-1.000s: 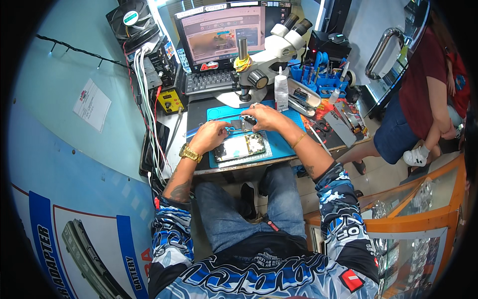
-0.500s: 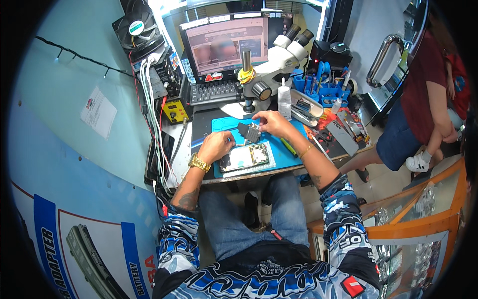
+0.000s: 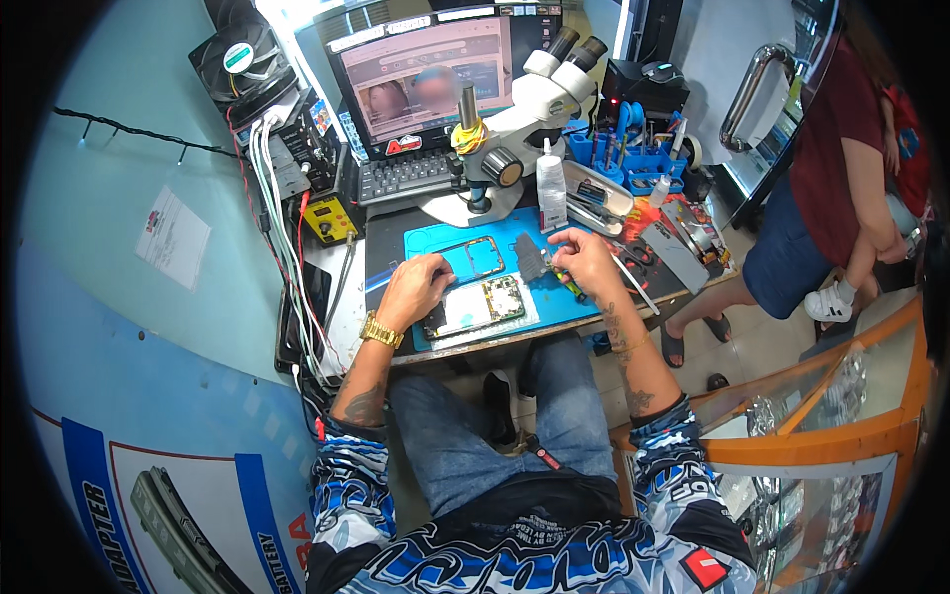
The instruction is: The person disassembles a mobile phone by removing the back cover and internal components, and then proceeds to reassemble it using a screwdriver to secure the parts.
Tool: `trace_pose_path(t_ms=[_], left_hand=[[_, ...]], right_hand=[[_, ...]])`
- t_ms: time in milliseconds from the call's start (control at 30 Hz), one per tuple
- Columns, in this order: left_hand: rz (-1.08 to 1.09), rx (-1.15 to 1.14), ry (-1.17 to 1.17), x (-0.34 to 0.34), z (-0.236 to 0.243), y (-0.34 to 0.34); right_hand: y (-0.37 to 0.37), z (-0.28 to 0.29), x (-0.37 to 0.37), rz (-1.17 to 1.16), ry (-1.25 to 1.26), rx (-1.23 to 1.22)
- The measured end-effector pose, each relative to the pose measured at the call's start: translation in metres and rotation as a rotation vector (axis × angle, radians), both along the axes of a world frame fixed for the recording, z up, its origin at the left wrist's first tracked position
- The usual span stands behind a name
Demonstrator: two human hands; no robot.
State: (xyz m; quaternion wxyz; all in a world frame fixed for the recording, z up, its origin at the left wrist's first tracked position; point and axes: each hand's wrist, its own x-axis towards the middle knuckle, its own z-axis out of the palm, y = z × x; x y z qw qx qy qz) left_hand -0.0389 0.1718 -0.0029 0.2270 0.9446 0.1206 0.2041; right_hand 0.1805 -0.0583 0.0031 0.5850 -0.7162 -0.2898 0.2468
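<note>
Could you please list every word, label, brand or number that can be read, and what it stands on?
Wording left uncopied:
Wall poster: large, readable print.
Shirt: bold letters, partly readable.
White bottle: label too small to read.
Monitor: screen text blurred.
White sheet: too small to read.

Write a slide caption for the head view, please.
Over a blue mat: left hand by an opened phone, right hand by a dark part.

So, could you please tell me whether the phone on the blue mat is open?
Open: the phone lies with its circuit board exposed.

Phone (image 3: 465, 315) partly behind left hand (image 3: 416, 290), bystander (image 3: 836, 168) cut off; screen pictures (image 3: 433, 89) blurred
</note>
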Motion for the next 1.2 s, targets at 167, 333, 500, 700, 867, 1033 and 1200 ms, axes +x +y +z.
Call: trace_pose_path(t_ms=[167,333,500,700,867,1033,1200], left_hand=[[-0.030,-0.112,-0.025,0.000,-0.004,-0.003],[-0.017,0.020,-0.115,-0.002,-0.006,-0.004],[-0.004,-0.042,-0.153,-0.005,-0.005,-0.008],[-0.042,0.130,-0.280,-0.007,-0.009,-0.016],[-0.113,0.291,-0.314,-0.014,-0.008,-0.021],[-0.143,0.372,-0.342,-0.017,-0.006,-0.025],[-0.171,0.497,-0.348,-0.016,-0.002,-0.029]], right_hand=[[-0.012,-0.009,-0.037,-0.153,-0.168,-0.032],[-0.023,-0.020,-0.065,-0.181,-0.517,-0.125],[-0.024,-0.021,-0.082,-0.155,-0.733,-0.132],[-0.016,-0.027,-0.106,-0.042,-0.817,0.002],[-0.011,-0.031,-0.107,-0.026,-0.862,0.022],[0.000,-0.027,-0.103,-0.010,-0.899,0.069],[0.003,-0.030,-0.104,0.022,-0.947,0.072]])
